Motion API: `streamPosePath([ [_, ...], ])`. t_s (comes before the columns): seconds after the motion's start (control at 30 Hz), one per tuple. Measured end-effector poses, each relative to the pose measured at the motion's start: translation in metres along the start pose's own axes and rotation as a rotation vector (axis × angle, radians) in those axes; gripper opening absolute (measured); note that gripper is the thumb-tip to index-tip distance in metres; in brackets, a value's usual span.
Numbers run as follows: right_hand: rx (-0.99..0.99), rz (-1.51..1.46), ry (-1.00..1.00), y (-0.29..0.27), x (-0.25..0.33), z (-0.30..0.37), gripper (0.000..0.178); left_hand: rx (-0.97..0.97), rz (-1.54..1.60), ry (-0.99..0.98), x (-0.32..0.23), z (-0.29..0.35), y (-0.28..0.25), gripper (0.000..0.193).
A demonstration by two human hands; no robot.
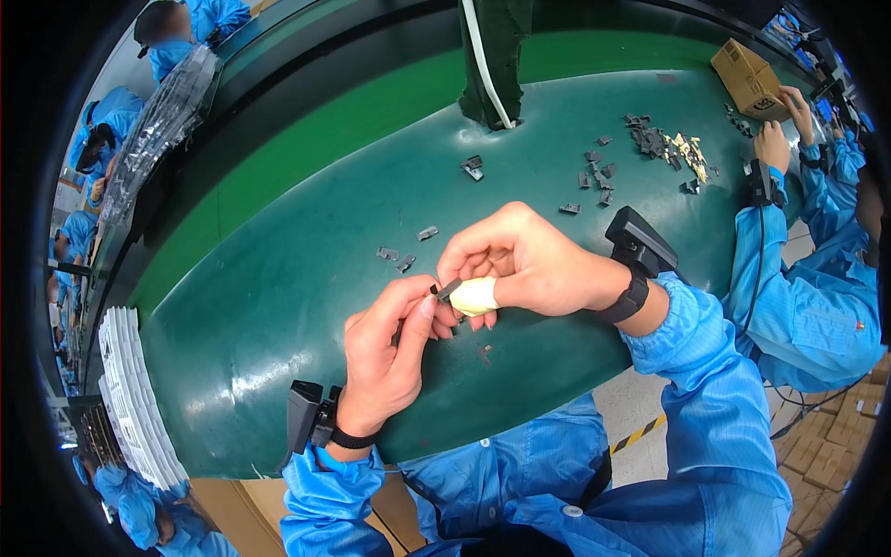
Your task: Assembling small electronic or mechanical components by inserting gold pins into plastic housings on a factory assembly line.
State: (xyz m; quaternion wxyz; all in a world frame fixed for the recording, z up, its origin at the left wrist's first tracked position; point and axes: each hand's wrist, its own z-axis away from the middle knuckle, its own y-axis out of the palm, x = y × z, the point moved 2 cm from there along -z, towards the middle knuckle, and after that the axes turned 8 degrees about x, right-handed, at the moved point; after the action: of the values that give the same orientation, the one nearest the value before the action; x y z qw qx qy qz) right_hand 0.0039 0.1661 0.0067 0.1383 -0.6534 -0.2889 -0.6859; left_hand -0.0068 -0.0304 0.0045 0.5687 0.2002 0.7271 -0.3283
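We judge that the work is in the middle of one small piece, because both hands are closed at their fingertips around a small dark piece (449, 289), which lies between them, above the table (260, 343). The left hand (385, 357) pinches with thumb and forefinger; the right hand (538, 265), with a pale yellow cover (475, 295) on its thumb, pinches from the other side, its other fingers curled. If this is one piece or two joined parts, we cannot tell. Just beyond the left hand lie a few loose dark pieces (427, 233), and farther ahead a small pair (472, 168); whether they are finished or waiting, we cannot say. Beyond the right hand, the dark heap (647, 139) and the pale yellow bits (685, 153) beside it suggest to us that much is left. For moving, we have wide open room to the left of the left hand, until the white stack (135, 390) at that end. Toward the body the near edge of the table is close to the wrists, so there the room is short. Past the right hand, a co-worker's hands (771, 147) and a carton (748, 82) limit the far right side.
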Motion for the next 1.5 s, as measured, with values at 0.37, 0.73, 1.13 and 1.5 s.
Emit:
streamPosePath([
  [0.37, -0.014, -0.03, -0.049, -0.001, -0.002, -0.001, 0.011, -0.011, 0.043, 0.001, 0.002, -0.001, 0.0, 0.019],
  [0.73, -0.017, -0.113, -0.063, -0.007, 0.004, 0.004, 0.018, -0.083, 0.052, -0.081, 0.005, -0.003, -0.007, 0.014],
  [1.13, -0.107, -0.134, -0.122, -0.011, 0.009, 0.005, 0.014, 0.021, -0.322, -0.148, -0.008, -0.006, -0.012, 0.005],
  [1.5, -0.086, -0.041, -0.057, -0.006, 0.003, 0.003, 0.016, 0.028, 0.18, -0.193, -0.001, -0.005, -0.011, 0.016],
])
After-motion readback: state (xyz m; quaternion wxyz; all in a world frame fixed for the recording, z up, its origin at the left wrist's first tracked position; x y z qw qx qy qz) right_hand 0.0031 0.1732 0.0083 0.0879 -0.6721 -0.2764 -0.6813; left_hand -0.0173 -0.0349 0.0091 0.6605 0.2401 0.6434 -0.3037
